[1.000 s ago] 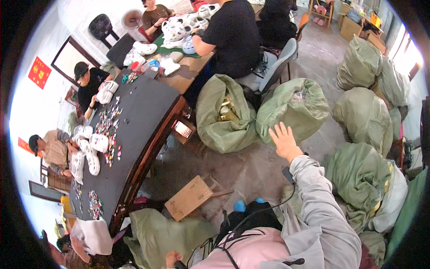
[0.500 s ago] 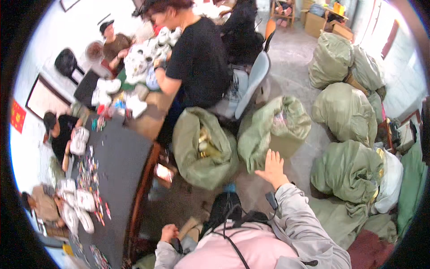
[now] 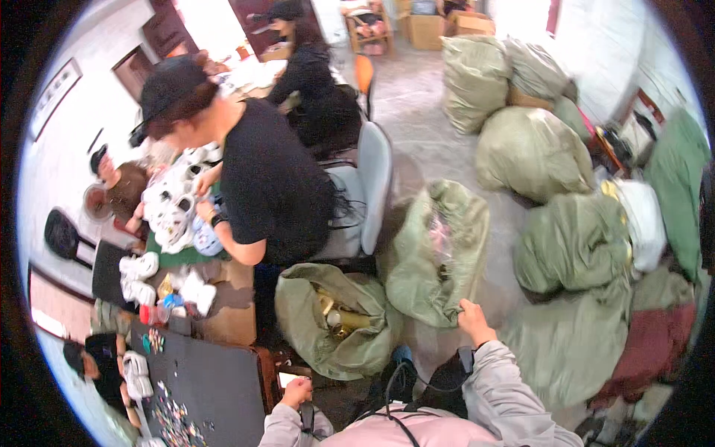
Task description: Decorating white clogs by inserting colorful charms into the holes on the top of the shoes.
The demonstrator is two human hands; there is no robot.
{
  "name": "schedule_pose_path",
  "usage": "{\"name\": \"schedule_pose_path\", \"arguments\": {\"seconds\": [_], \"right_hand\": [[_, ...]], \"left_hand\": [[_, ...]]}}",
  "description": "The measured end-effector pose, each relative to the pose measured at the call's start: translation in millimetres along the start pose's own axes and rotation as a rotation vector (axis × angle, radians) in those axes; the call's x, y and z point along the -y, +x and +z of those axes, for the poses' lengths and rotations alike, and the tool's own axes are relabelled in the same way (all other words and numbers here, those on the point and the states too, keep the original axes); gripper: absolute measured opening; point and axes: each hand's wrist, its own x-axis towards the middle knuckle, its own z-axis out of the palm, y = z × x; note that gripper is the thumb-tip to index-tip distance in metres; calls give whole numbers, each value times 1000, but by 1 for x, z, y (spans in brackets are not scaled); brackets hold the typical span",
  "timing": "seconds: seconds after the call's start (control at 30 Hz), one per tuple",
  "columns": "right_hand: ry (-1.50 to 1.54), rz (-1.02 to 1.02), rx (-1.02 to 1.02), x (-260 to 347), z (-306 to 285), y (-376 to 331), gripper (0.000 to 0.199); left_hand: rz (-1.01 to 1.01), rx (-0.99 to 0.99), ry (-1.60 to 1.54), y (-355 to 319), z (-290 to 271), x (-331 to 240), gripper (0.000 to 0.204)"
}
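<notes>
My right hand (image 3: 475,323) is closed on the lower near edge of an olive-green woven sack (image 3: 417,261). This sack's mouth gapes, showing pinkish contents inside. My left hand (image 3: 298,392) is held low before my body with its fingers curled closed; whatever is in it, if anything, is hidden. Just beyond it, to the right of the dark table, stands a second open green sack (image 3: 298,305) with yellowish, shiny things in it.
Several stuffed sacks (image 3: 532,153) line the right side, with a maroon cloth (image 3: 648,339) nearer me. Ahead, a person in black (image 3: 275,171) works beside a grey-blue chair (image 3: 377,186). White clogs (image 3: 171,216) and small colourful pieces (image 3: 175,417) cover the tables at left.
My right hand, spread open before, has closed on the green sack's edge. The view has swung, so the room sits further left. My left hand remains closed.
</notes>
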Motion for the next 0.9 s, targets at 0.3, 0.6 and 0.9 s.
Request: {"name": "schedule_pose_path", "arguments": {"seconds": [0.3, 0.6, 0.9], "right_hand": [[-25, 28, 205, -19, -22, -69, 39], [-158, -157, 52, -47, -92, -132, 23], [-292, 85, 392, -68, -114, -321, 22]], "left_hand": [[543, -18, 574, 41, 90, -129, 36], [598, 218, 559, -11, 146, -162, 30], [1133, 360, 854, -69, 316, -235, 45]]}}
